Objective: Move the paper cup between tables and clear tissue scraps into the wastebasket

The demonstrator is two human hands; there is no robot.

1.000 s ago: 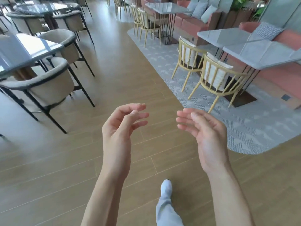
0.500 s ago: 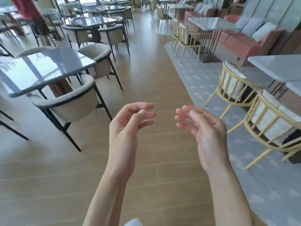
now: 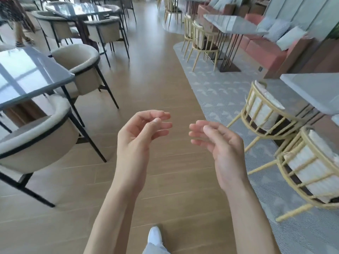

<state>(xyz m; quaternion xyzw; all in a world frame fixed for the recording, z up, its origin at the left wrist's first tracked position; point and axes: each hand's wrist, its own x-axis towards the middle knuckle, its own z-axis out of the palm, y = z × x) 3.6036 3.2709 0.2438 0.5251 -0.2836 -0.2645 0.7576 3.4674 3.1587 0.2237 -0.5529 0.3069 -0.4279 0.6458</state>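
1. Two bare hands are raised in front of the person over the wooden floor (image 3: pixel 146 74); the left hand (image 3: pixel 137 136) and the right hand (image 3: pixel 223 143) are near each other but apart.
2. Both have loosely curled, relaxed fingers, palms turned inward, and neither holds anything.
3. No paper cup, tissue scrap or wastebasket shows from this head view, so I cannot tell where they are.
4. One white shoe (image 3: pixel 155 235) is on the floor near the bottom edge.
5. On the left, a glass-topped table (image 3: pixel 27 76) stands among cream armchairs (image 3: pixel 36 143).
6. On the right, yellow wooden chairs (image 3: pixel 266 114) stand on a grey rug (image 3: pixel 220 92) beside pale tables (image 3: pixel 315 90).
7. Far left, another person's legs (image 3: pixel 18 33) are partly in view.
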